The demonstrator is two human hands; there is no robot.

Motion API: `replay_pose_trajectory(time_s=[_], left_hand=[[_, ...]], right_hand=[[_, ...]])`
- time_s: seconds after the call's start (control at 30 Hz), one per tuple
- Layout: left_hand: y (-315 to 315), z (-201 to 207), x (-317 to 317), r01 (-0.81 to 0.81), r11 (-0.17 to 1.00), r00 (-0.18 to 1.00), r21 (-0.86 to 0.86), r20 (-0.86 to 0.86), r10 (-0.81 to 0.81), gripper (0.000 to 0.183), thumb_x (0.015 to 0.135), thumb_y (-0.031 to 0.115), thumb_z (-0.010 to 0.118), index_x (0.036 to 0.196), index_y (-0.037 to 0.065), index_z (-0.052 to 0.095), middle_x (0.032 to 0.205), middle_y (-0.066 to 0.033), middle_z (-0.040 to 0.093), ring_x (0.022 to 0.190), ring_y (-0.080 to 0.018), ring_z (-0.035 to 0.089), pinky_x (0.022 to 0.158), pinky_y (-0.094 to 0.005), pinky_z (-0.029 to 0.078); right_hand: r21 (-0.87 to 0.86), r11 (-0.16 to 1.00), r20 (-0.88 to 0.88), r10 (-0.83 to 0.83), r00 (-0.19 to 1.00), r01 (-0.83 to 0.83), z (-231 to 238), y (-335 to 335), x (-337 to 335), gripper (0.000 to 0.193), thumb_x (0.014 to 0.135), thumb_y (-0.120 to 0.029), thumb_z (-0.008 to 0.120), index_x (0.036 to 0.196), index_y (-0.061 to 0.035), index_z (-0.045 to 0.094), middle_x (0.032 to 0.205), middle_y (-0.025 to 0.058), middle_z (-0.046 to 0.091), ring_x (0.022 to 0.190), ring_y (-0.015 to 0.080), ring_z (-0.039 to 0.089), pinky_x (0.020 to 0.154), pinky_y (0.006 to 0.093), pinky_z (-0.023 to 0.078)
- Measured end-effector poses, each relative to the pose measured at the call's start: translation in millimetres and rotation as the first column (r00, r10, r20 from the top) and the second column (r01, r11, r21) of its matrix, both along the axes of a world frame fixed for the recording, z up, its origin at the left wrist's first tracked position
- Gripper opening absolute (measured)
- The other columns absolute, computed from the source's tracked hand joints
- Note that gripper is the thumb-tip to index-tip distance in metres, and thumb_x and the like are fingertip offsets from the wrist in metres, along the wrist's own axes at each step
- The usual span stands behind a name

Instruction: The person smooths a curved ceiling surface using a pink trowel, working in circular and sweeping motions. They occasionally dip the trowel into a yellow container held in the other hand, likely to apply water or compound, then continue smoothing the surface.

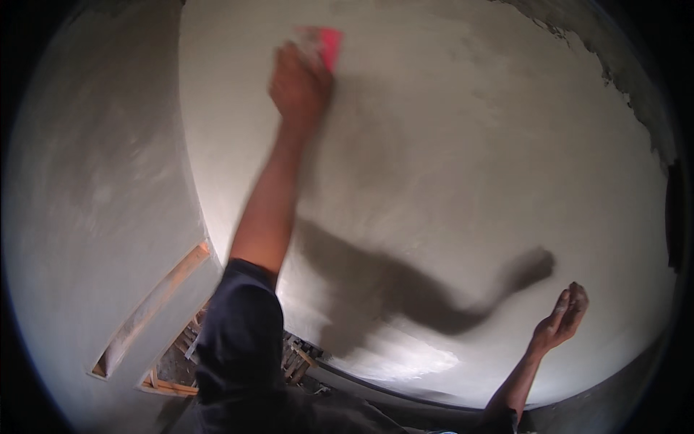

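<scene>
High on the pale plastered wall [463, 159], my left hand [300, 79] is closed around a flat pink scraper [330, 48] smeared with grey. Motion blurs the hand and the scraper, which is against or very close to the surface. My left arm is stretched up at full length, its dark sleeve at the elbow. Low on the right, my right hand [564, 317] is raised near the wall with nothing visible in it. Its fingers are extended and slightly cupped, with pale dust on them.
A grey wall [94, 145] meets the plastered one at a corner on the left. Low in it is a wood-framed slot [152, 307]. Dark debris [296, 358] lies below. The plaster's ragged edge [603, 65] runs along the upper right. My shadow [412, 289] falls across the surface.
</scene>
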State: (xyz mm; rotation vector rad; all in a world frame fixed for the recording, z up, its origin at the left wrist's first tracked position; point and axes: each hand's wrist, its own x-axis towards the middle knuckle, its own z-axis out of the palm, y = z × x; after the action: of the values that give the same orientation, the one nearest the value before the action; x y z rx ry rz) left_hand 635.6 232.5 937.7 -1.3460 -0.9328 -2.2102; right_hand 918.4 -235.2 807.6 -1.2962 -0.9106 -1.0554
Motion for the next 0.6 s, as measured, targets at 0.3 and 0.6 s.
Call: replay_pose_trajectory(time_s=[0.3, 0.6], left_hand=[[-105.1, -149.1, 30.4, 0.333, 0.906, 0.741, -0.261, -0.521, -0.422, 0.044, 0.094, 0.033, 0.056, 0.130, 0.008, 0.060, 0.111, -0.0256, 0.064, 0.109, -0.0412, 0.062, 0.093, -0.0434, 0.050], [-74.7, 14.7, 49.8, 0.314, 0.932, 0.929, -0.180, -0.144, -0.341, 0.042, 0.097, 0.028, 0.054, 0.120, -0.006, 0.059, 0.094, -0.0252, 0.061, 0.090, -0.0429, 0.060, 0.074, -0.0539, 0.045]], right_hand=[[0.106, 0.910, 0.201, -0.415, 0.887, 0.401, 70.5, -2.3, 93.7, 0.030, 0.098, -0.016, 0.062, 0.125, -0.0023, 0.060, 0.128, 0.0118, 0.060, 0.122, 0.0263, 0.053, 0.101, 0.0396, 0.042], [0.194, 0.755, 0.480, -0.630, 0.610, 0.626, 186.7, 12.7, 115.1, 0.036, 0.099, -0.030, 0.057, 0.130, -0.0102, 0.061, 0.139, 0.0101, 0.056, 0.131, 0.0318, 0.048, 0.111, 0.0432, 0.035]])
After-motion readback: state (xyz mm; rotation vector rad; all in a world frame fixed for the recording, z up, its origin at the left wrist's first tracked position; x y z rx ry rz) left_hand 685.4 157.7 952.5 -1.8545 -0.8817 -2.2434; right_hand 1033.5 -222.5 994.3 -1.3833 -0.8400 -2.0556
